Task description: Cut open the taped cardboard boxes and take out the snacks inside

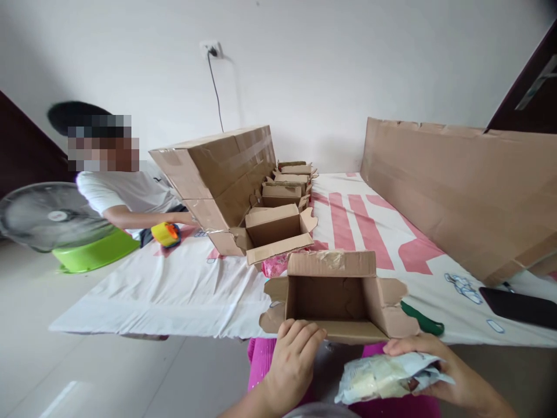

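An open cardboard box (331, 299) stands at the table's near edge, its flaps folded outward, and its visible inside holds nothing. My left hand (292, 363) is closed over the box's front left edge, fingers curled on the cardboard. Below the box's right front corner, my right hand (448, 371) is closed around a pale, crinkled plastic packet (383, 376). The packet's contents cannot be made out. Beside the box on the right lies a dark green strap-like thing (424, 319), partly covered by a flap.
Several open boxes (278, 223) line up behind, against stacked closed cartons (230, 168). A large cardboard sheet (456, 186) stands at right near a black flat device (520, 306). At left are a person (126, 191), a yellow tape roll (165, 234) and a fan (56, 217).
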A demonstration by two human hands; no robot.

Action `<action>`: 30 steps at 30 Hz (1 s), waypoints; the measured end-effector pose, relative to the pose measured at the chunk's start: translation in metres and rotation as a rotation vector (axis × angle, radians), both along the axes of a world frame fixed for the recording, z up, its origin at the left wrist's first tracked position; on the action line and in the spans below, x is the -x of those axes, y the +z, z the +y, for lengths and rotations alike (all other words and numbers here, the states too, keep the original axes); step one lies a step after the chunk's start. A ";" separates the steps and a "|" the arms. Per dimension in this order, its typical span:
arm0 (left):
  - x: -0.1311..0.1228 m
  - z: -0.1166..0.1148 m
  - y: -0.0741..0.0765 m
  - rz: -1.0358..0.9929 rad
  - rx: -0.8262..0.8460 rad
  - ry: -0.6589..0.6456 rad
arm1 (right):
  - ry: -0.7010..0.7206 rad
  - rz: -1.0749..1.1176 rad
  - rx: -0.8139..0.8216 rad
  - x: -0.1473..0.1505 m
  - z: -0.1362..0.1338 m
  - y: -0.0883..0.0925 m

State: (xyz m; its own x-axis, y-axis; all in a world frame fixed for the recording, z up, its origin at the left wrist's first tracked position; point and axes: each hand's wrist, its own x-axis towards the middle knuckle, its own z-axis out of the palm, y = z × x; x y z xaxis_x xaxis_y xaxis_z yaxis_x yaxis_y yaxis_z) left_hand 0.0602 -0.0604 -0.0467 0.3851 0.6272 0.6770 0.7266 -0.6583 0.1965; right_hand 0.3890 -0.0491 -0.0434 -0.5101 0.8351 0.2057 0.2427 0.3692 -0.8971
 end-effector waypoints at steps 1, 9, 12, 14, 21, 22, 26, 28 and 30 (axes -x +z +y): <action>0.000 0.000 0.000 -0.002 0.000 0.000 | 0.005 0.004 -0.002 0.001 0.001 0.001; 0.000 0.003 -0.002 -0.016 0.014 -0.016 | -0.035 -0.015 -0.041 -0.003 0.002 -0.011; 0.000 0.002 -0.001 -0.013 0.011 -0.026 | -0.047 -0.004 -0.035 -0.004 0.001 -0.015; 0.001 0.002 0.002 -0.001 0.009 -0.031 | -0.045 -0.016 -0.029 -0.004 0.001 -0.013; 0.014 0.012 0.026 0.034 0.034 0.055 | -0.116 0.057 -0.100 -0.002 0.008 -0.014; 0.015 0.014 0.029 0.051 0.061 0.069 | -0.139 0.065 -0.113 -0.002 0.009 -0.016; 0.013 0.011 0.035 0.072 0.175 0.024 | -0.185 0.077 -0.116 0.000 0.010 -0.017; 0.011 0.006 0.034 0.045 0.242 -0.058 | -0.175 0.091 -0.080 0.002 0.008 -0.014; 0.009 0.001 0.031 -0.010 0.295 -0.148 | -0.157 0.118 -0.010 0.007 0.005 -0.010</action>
